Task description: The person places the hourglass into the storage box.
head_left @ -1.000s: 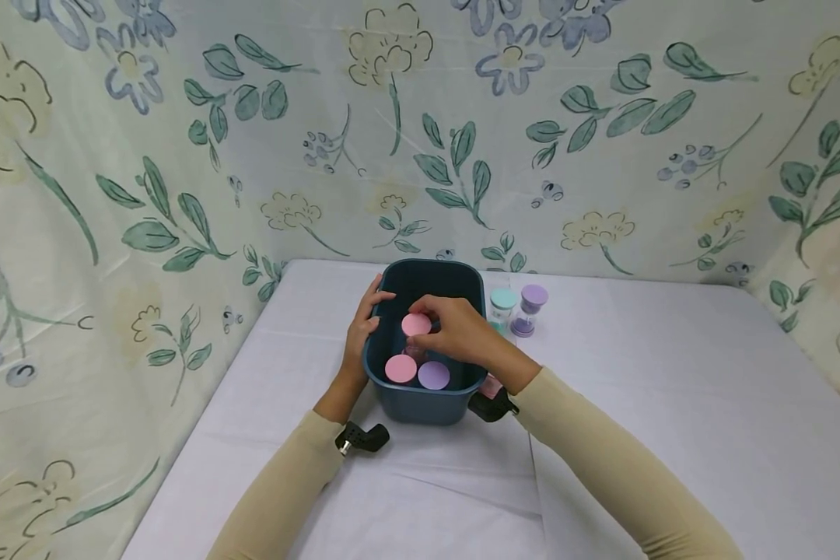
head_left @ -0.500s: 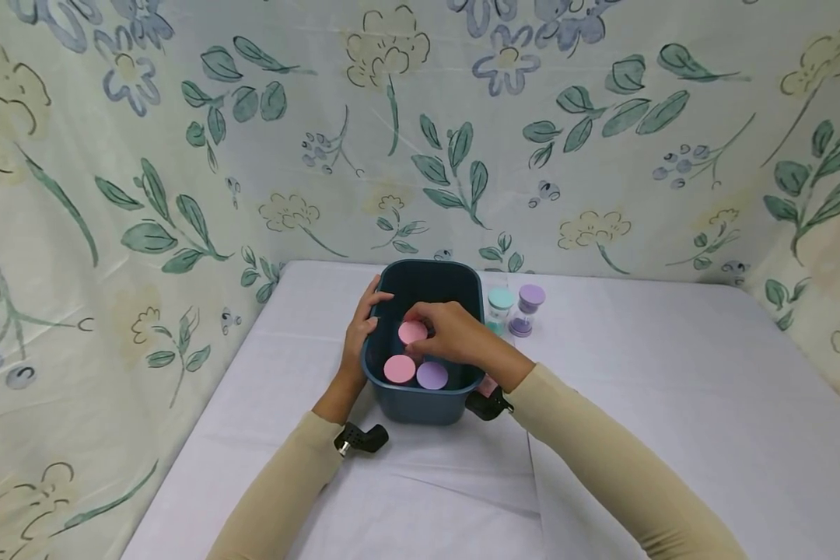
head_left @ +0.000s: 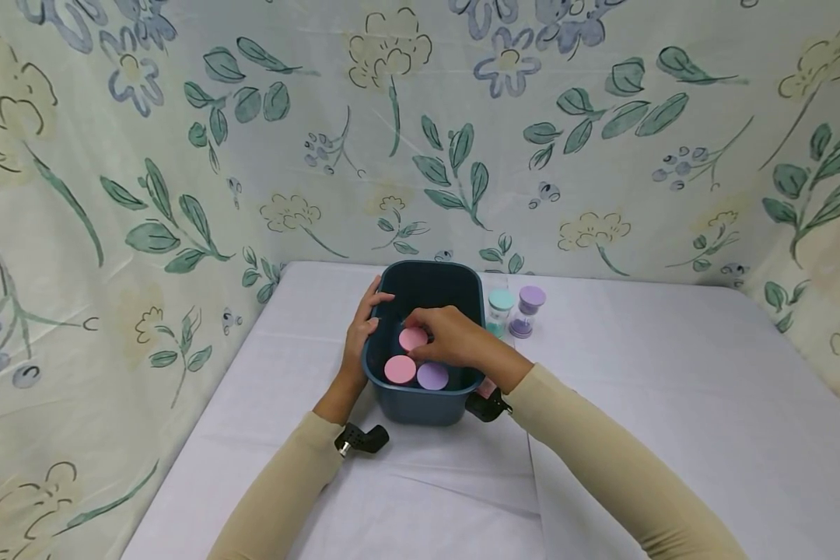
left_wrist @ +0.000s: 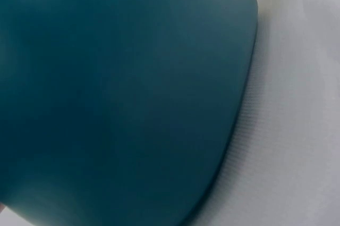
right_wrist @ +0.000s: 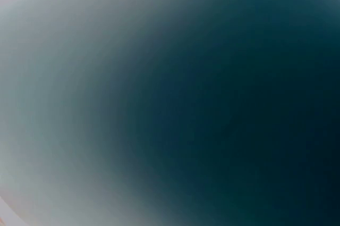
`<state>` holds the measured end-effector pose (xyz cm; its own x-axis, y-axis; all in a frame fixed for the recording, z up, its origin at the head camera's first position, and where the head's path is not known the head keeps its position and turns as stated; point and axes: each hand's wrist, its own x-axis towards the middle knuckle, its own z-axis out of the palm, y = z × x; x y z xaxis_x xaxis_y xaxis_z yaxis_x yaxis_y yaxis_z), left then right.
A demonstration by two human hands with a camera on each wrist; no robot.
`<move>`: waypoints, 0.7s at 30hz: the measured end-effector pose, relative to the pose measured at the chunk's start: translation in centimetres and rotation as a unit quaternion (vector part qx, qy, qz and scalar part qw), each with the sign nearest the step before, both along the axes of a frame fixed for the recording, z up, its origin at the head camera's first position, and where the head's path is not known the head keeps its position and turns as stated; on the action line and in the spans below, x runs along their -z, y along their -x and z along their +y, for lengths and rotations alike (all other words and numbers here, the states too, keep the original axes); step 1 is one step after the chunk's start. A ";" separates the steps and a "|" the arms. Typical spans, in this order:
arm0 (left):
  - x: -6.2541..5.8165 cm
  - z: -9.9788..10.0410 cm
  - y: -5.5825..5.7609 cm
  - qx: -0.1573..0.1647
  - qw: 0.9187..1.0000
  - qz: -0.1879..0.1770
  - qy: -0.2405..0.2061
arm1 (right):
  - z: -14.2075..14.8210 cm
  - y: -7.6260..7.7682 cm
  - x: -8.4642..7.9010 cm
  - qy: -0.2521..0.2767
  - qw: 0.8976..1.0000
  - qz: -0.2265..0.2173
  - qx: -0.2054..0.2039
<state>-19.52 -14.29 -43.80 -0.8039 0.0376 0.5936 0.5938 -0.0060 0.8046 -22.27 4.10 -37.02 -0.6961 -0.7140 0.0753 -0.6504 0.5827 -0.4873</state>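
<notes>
Inside the blue bin (head_left: pixel 423 407), by head view, I'm seeing the right hand (head_left: pixel 453 336) pinching a pink-capped piece (head_left: pixel 412 340) — apparently upright, just beyond another pink cap (head_left: pixel 400 369) and a purple cap (head_left: pixel 432 376) — while the left hand (head_left: pixel 359 330) is holding the bin's left side. Left wrist is showing bin wall (left_wrist: pixel 127 88); right wrist, blur.
</notes>
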 end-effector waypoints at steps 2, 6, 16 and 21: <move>0.0 0.0 0.0 0.002 1.000 0.000 0.000 | 0.0 0.0 0.0 0.000 1.000 0.003 -0.001; 0.1 0.0 0.2 0.006 1.000 0.002 -0.002 | 0.0 0.0 0.0 -0.004 1.000 0.004 -0.003; 2.5 -0.3 2.0 -0.005 1.000 0.009 -0.013 | -0.1 -0.1 -0.2 -0.017 1.000 -0.009 -0.009; 2.5 -0.3 2.1 -0.001 1.000 0.013 -0.016 | 0.0 -0.1 -0.2 -0.022 1.000 -0.016 -0.015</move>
<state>-21.63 -14.56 -46.31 -0.7889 0.0165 0.6144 0.6138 -0.0293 0.7889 -22.20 4.06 -36.77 -0.6763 -0.7364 0.0207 -0.6518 0.5851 -0.4825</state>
